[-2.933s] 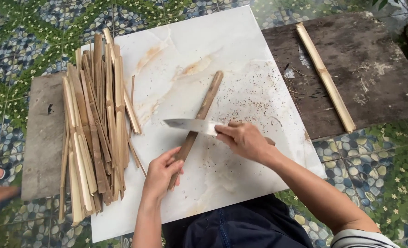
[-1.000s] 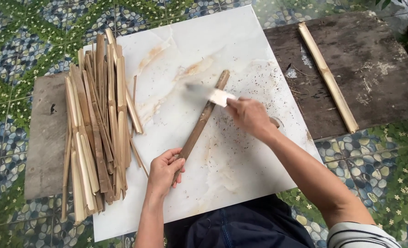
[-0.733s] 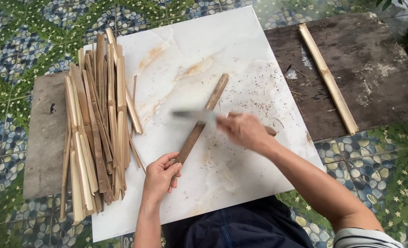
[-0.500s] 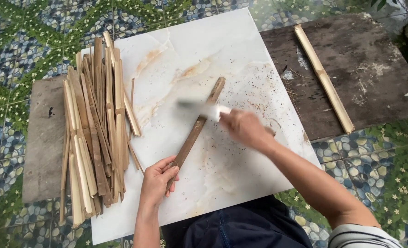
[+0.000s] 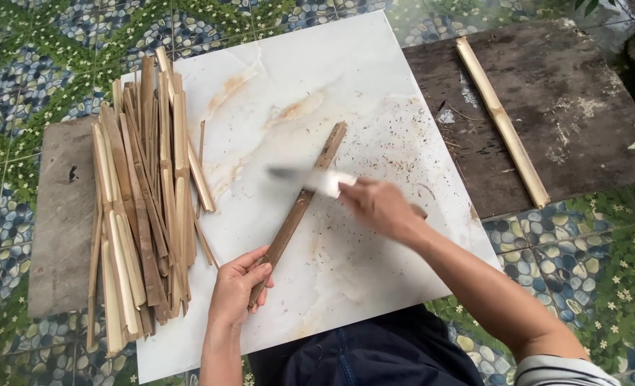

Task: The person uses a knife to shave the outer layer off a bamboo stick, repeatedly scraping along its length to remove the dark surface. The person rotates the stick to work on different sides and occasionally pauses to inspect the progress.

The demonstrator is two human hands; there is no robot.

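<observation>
A brown bamboo strip [image 5: 304, 201] lies slanted on a white marbled tile [image 5: 346, 93]. My left hand [image 5: 237, 288] grips its near end. My right hand [image 5: 379, 207] holds a knife [image 5: 310, 176] by the handle, the blurred blade lying across the middle of the strip and pointing left. Fine scrapings dot the tile around the strip.
A pile of several split bamboo strips [image 5: 142, 200] lies along the tile's left edge, over a grey board [image 5: 60, 221]. A dark wooden board [image 5: 560, 107] at the right carries one long pale bamboo strip [image 5: 502, 120]. Patterned pebble floor [image 5: 582, 264] surrounds everything.
My right hand has moved the knife back and forth along the strip, from near its far end toward the middle. My left hand has kept its hold on the near end.
</observation>
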